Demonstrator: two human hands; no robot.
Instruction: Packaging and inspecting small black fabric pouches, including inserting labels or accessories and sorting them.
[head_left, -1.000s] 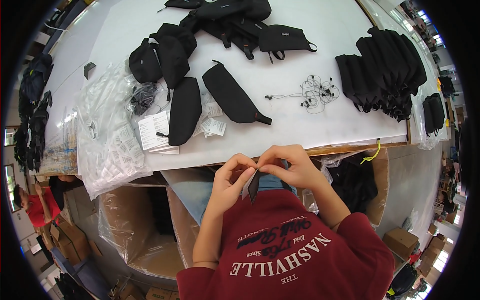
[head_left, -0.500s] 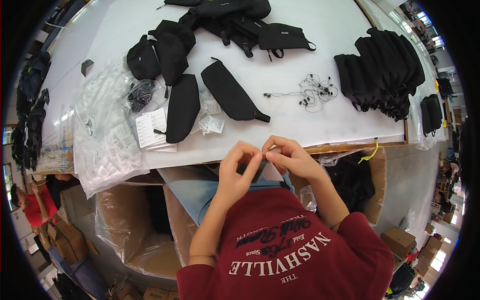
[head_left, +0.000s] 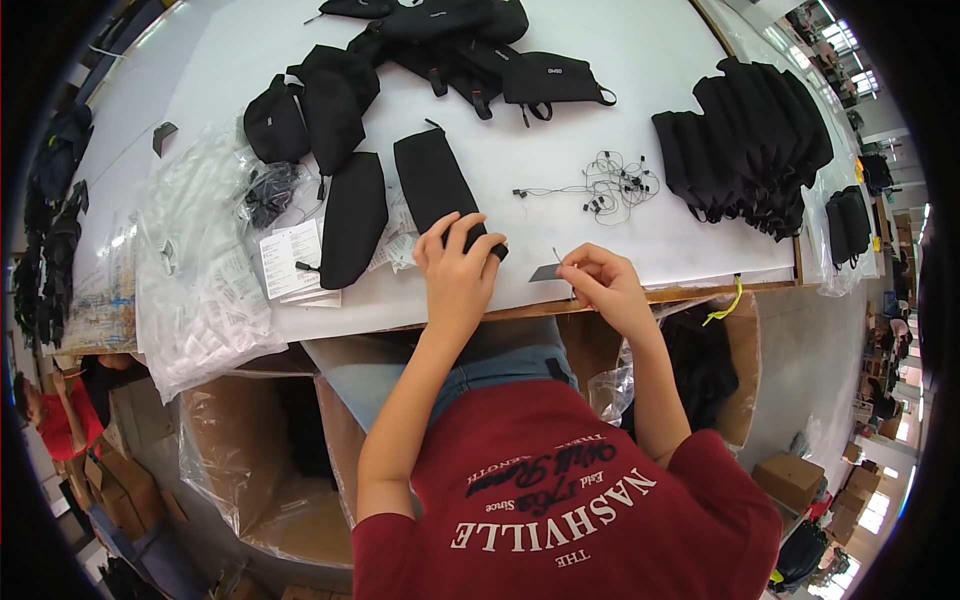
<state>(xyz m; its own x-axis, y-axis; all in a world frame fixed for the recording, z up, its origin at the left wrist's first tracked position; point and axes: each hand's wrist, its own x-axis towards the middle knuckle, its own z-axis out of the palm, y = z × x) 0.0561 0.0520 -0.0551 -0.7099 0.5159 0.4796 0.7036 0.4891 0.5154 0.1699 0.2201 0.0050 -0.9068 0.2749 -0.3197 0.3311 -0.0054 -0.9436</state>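
My left hand (head_left: 457,262) lies over the lower end of a slim black pouch (head_left: 432,175), its fingers curled onto the fabric and hiding part of that end. In my right hand (head_left: 606,288), thumb and fingertips pinch a small dark hang tag (head_left: 544,273) with a thin string, just above the table's front edge. Left of the held pouch lies another black pouch (head_left: 353,222) with a zip cord, partly over white printed cards (head_left: 290,262). Right of it, a tangle of black tag strings (head_left: 618,190) rests on the table.
More black pouches (head_left: 450,40) are heaped at the back, and a row of them (head_left: 745,145) stands at the right. Clear plastic bags with labels (head_left: 205,270) cover the table's left front. Plastic-lined cardboard boxes (head_left: 255,450) stand below the edge. Another person in red (head_left: 68,415) is far left.
My hands have moved apart from in front of my body. The left has come onto the black pouch, whose lower end has swung left; the right has carried the tag over the table edge.
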